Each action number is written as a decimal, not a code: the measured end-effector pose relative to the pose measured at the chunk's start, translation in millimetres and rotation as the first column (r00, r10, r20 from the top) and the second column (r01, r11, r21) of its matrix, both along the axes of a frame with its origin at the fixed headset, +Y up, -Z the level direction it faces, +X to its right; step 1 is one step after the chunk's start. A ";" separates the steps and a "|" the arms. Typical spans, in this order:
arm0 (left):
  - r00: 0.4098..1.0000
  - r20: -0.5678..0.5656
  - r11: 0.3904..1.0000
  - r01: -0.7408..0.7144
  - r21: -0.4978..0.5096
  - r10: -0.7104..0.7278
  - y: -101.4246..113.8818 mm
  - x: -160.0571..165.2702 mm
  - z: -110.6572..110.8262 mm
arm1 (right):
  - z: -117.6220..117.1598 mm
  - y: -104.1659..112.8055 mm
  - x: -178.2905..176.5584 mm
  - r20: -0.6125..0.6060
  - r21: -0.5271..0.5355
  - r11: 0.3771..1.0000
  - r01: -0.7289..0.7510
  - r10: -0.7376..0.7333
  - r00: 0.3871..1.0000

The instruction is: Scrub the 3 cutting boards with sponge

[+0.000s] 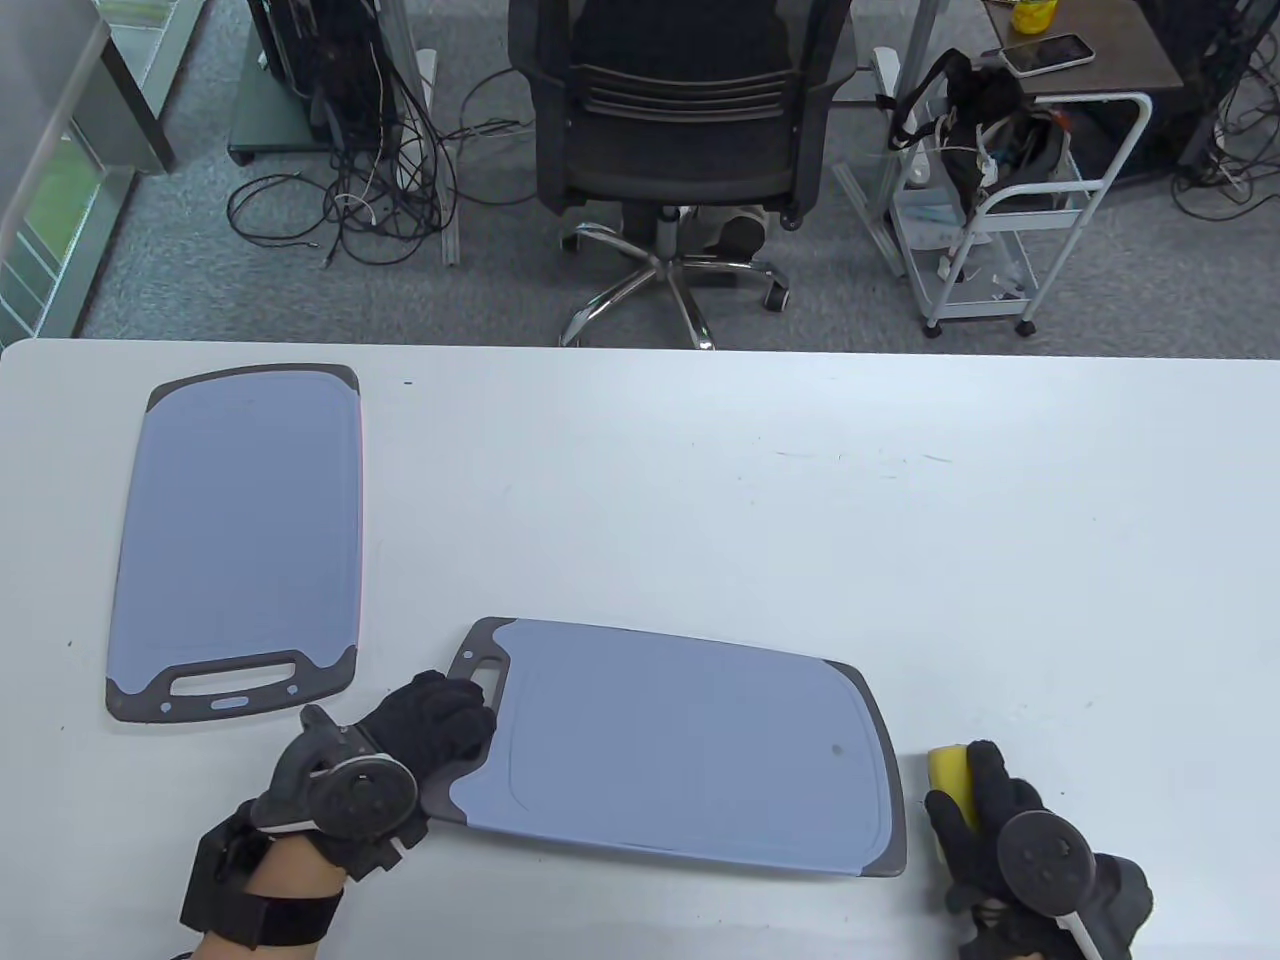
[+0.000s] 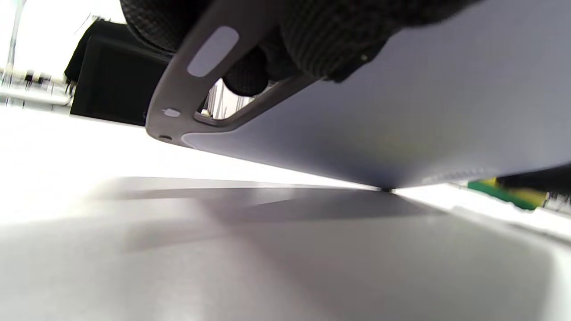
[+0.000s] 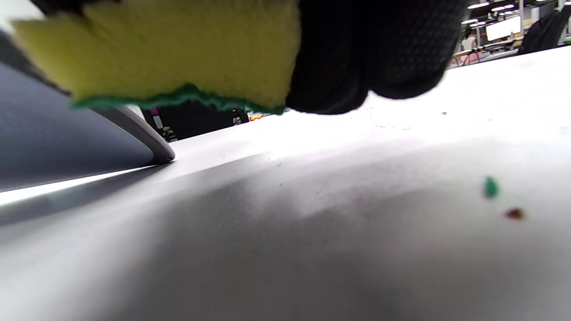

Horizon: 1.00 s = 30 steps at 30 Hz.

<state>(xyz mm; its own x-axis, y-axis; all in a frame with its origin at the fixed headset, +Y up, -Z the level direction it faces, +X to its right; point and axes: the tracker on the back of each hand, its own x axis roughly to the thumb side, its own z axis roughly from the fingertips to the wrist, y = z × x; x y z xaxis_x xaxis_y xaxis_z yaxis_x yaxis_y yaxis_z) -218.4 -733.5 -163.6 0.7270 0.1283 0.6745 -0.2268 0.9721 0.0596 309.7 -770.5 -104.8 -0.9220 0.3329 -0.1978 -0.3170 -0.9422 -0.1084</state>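
Observation:
A blue-grey cutting board (image 1: 680,745) with dark ends lies near the table's front edge. My left hand (image 1: 445,715) grips its handle end; in the left wrist view the fingers (image 2: 312,40) curl round the handle and the board (image 2: 401,111) is tilted up, one far corner on the table. A second, similar board (image 1: 235,540) lies flat at the left, handle toward me. To the right of the near board, my right hand (image 1: 985,800) holds a yellow sponge (image 1: 950,772) with a green scrub face (image 3: 178,49), just above the table and apart from the board.
The white table (image 1: 800,500) stretches bare behind and to the right of the boards. Small green and red crumbs (image 3: 490,187) lie on it near my right hand. Beyond the far edge stand an office chair (image 1: 670,110) and a white cart (image 1: 1010,200).

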 end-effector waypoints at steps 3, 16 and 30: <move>0.990 -0.011 0.985 0.141 0.100 -0.141 -11.8 15.7 3.7 | 0.7 0.3 2.1 0.012 0.007 1.000 0.012 -0.012 1.000; 0.993 0.086 0.979 0.069 0.190 -0.086 -33.4 23.3 12.0 | -6.6 -0.1 -4.7 0.018 0.057 0.998 0.035 -0.036 0.999; 0.978 0.141 0.971 0.124 0.203 -0.155 -35.1 35.8 17.6 | -118.0 44.8 -250.2 -0.411 0.098 0.992 -0.082 0.116 0.904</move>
